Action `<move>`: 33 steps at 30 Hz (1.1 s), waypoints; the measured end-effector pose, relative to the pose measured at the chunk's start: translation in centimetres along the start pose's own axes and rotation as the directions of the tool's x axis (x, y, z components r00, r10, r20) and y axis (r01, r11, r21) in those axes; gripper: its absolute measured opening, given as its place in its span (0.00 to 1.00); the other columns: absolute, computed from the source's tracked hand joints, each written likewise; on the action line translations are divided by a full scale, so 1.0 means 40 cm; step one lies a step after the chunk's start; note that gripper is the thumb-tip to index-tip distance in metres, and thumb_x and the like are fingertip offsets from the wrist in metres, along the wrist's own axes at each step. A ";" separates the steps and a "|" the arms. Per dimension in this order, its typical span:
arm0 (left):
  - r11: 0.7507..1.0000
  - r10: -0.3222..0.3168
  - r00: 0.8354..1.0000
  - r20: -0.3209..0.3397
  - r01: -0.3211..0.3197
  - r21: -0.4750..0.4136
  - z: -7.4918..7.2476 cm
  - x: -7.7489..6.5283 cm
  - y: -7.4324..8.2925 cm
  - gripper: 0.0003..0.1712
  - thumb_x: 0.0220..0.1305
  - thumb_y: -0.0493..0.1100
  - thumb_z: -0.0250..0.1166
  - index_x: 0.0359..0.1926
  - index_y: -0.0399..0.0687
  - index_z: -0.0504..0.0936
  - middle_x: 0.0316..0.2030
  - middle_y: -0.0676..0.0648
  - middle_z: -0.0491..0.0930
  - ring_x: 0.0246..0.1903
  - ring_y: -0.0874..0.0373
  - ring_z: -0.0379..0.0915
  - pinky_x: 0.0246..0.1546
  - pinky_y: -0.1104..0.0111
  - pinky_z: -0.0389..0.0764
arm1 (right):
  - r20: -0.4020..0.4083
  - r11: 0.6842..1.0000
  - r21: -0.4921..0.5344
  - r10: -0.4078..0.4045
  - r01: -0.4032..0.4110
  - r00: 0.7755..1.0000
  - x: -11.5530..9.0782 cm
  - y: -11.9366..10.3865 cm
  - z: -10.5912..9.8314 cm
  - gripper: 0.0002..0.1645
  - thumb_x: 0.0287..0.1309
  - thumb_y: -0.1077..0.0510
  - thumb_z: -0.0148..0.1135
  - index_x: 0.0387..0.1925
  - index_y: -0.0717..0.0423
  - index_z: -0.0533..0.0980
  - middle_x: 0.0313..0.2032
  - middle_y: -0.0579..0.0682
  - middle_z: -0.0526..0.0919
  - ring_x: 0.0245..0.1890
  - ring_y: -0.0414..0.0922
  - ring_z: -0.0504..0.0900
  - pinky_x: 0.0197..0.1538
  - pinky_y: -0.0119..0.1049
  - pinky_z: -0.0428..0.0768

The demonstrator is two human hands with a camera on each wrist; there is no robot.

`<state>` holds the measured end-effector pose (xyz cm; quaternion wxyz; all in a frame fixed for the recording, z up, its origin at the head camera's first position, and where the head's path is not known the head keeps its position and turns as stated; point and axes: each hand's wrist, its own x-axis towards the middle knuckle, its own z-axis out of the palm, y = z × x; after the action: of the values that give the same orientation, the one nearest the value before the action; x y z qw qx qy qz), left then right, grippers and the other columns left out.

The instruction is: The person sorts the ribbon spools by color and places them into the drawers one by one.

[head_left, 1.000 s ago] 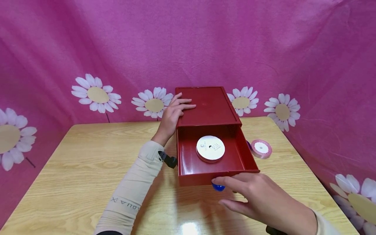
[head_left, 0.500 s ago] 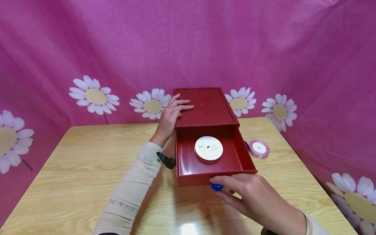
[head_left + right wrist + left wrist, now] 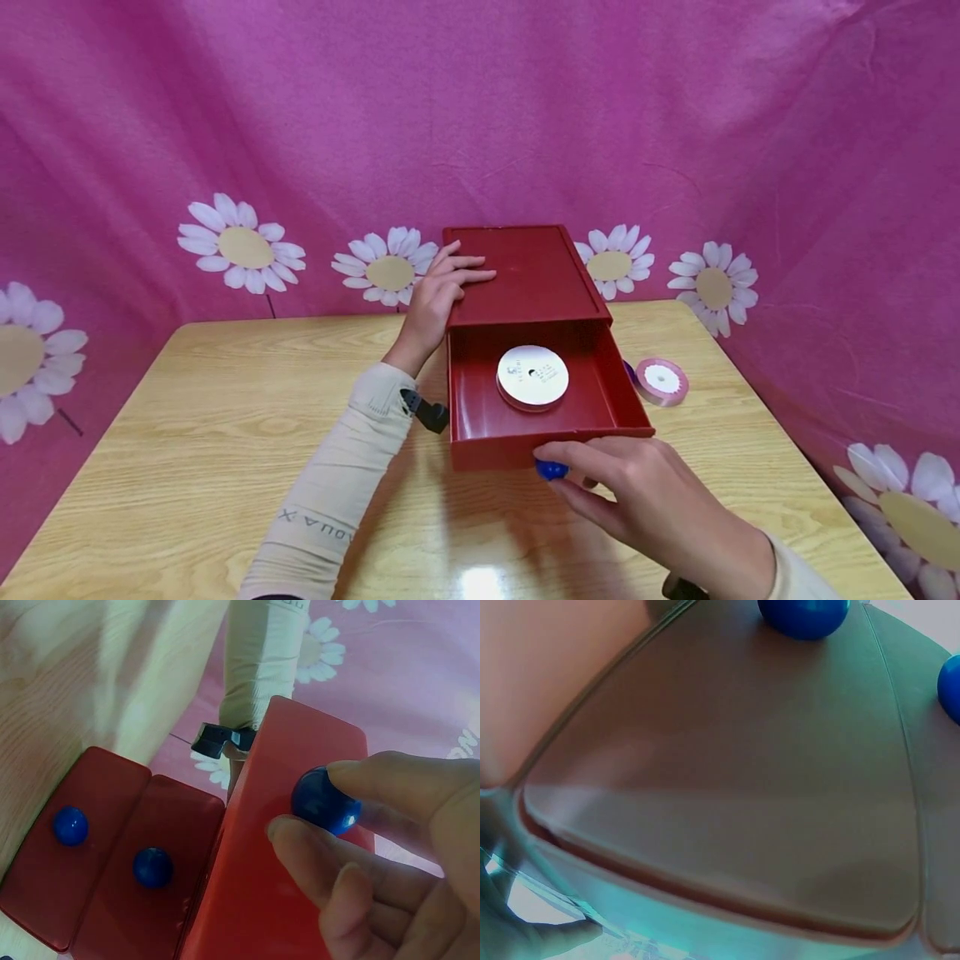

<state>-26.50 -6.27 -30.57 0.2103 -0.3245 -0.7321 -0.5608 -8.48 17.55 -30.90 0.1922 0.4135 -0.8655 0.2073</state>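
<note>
A red drawer box [image 3: 528, 279] stands on the table with its top drawer [image 3: 600, 412] pulled out. In that drawer lies a round white-faced ribbon spool [image 3: 532, 377]. My left hand [image 3: 438, 296] rests on the top left edge of the box, fingers spread straight over it. With thumb and fingers, my right hand [image 3: 645, 487] pinches the blue knob [image 3: 552, 471] on the drawer's front. The right wrist view shows this round knob [image 3: 322, 801] between thumb and fingertips.
Two lower drawers, closed, carry blue knobs [image 3: 70, 825] of their own. Right of the box, a pink ribbon spool [image 3: 662, 382] lies on the wooden table [image 3: 247, 433], with a purple edge beside it. Behind hangs a magenta cloth [image 3: 480, 117] with daisies.
My right thumb and fingers have closed onto the blue knob. The drawer has slid in very slightly since half a second ago. My left hand stays in place on the box.
</note>
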 end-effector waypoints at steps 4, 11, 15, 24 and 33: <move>1.000 0.008 1.000 -0.004 -0.008 -0.002 0.004 0.001 -0.020 0.27 0.53 0.27 0.41 0.46 0.27 0.83 0.53 0.32 0.77 0.69 0.38 0.52 0.71 0.56 0.48 | -0.052 0.999 -0.013 -0.037 0.036 0.998 0.006 0.014 0.006 0.16 0.64 0.44 0.56 0.48 0.43 0.81 0.34 0.35 0.83 0.29 0.30 0.79 0.32 0.25 0.80; 1.000 -0.001 1.000 -0.006 0.001 0.002 0.005 0.003 -0.032 0.27 0.54 0.29 0.41 0.46 0.30 0.84 0.54 0.34 0.77 0.70 0.42 0.52 0.71 0.58 0.48 | -0.063 0.999 -0.052 -0.020 0.017 0.998 0.021 0.036 0.015 0.24 0.67 0.39 0.46 0.47 0.47 0.81 0.34 0.37 0.84 0.31 0.30 0.80 0.33 0.28 0.81; 1.000 0.006 1.000 -0.004 -0.006 -0.011 0.004 0.003 -0.023 0.26 0.54 0.26 0.41 0.45 0.27 0.83 0.53 0.31 0.77 0.69 0.38 0.51 0.70 0.52 0.48 | -0.068 0.999 -0.037 -0.013 0.010 0.998 0.032 0.053 0.019 0.23 0.67 0.40 0.47 0.48 0.48 0.81 0.36 0.38 0.84 0.31 0.32 0.81 0.34 0.28 0.81; 1.000 0.027 1.000 -0.010 -0.027 0.006 0.012 0.008 -0.109 0.28 0.54 0.29 0.42 0.46 0.37 0.86 0.55 0.40 0.79 0.70 0.47 0.51 0.71 0.63 0.47 | -0.073 0.998 -0.050 0.029 -0.032 0.997 0.067 0.092 0.038 0.17 0.62 0.49 0.61 0.50 0.48 0.80 0.37 0.40 0.84 0.31 0.32 0.79 0.31 0.28 0.79; 1.000 0.011 1.000 -0.002 -0.011 0.008 0.013 0.007 -0.104 0.28 0.57 0.29 0.41 0.47 0.38 0.86 0.55 0.41 0.78 0.71 0.50 0.50 0.71 0.63 0.47 | -0.074 0.996 -0.027 0.087 -0.089 0.993 0.113 0.136 0.061 0.20 0.55 0.60 0.68 0.51 0.52 0.79 0.38 0.43 0.85 0.24 0.33 0.74 0.25 0.26 0.74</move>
<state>-29.63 -6.38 -33.40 0.2153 -0.3272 -0.7325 -0.5569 -15.85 16.53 -31.75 0.2205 0.3641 -0.8784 0.2174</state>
